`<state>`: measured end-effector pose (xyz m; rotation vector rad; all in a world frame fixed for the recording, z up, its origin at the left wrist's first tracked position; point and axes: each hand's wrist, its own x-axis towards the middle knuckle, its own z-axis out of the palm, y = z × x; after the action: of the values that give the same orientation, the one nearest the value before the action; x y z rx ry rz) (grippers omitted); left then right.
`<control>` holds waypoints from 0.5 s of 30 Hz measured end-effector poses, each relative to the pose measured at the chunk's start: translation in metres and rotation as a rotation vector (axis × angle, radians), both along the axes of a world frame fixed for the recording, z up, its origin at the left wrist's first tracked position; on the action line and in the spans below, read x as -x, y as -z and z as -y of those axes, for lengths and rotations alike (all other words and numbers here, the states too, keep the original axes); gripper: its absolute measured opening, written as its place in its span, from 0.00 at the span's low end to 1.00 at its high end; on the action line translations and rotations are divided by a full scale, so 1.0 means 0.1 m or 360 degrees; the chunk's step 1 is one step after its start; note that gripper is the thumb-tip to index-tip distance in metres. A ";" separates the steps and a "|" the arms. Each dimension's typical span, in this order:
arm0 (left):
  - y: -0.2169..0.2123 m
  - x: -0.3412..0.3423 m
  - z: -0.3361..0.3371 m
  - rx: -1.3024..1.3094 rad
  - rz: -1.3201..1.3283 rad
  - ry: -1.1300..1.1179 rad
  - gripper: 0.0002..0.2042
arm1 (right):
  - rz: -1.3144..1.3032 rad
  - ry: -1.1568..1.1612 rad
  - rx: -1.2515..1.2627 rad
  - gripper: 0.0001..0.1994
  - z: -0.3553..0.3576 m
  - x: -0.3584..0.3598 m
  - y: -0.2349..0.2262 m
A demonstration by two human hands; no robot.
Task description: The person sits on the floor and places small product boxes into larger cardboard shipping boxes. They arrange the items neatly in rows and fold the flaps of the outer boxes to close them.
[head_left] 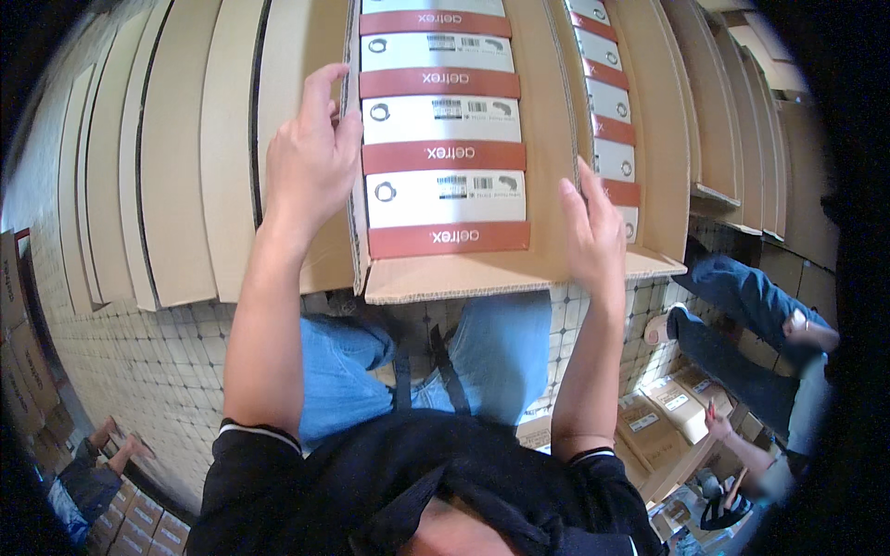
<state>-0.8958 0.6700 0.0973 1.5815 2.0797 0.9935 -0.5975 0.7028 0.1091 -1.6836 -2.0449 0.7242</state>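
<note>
In front of me stands an open cardboard carton (454, 285), holding a column of shoe boxes (449, 199) with white sides and red bands. My left hand (313, 153) is at its left wall. The thumb and index fingertip touch the wall's upper edge, and the fingers are spread. On the opposite side, my right hand (595, 227) straddles the right wall, thumb on the inner side and fingers on the outer. Part of that wall's edge is hidden by the hand.
A second open carton (662, 185) with similar boxes adjoins on the right. Tall cardboard panels (190, 157) line the left, more (732, 120) the far right. At lower right, a person's jeans (742, 324) and reaching hand (718, 424) are near brown packages (649, 431). Another person (93, 477) is lower left.
</note>
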 end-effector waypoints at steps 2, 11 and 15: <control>-0.01 -0.02 0.00 -0.0005 -0.0036 0.0006 0.19 | 0.0056 -0.0044 -0.0099 0.22 0.01 0.00 0.00; -0.06 0.04 -0.05 0.0196 0.0314 0.0037 0.24 | 0.0146 -0.0034 -0.0003 0.21 0.02 0.08 -0.05; -0.21 -0.06 -0.37 0.0290 0.0128 -0.0098 0.30 | 0.0206 -0.0061 0.0065 0.21 0.02 0.05 -0.03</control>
<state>-0.8901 0.7072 0.1183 1.3740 2.1092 0.8461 -0.6025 0.7006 0.1118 -1.7606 -2.1695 0.6903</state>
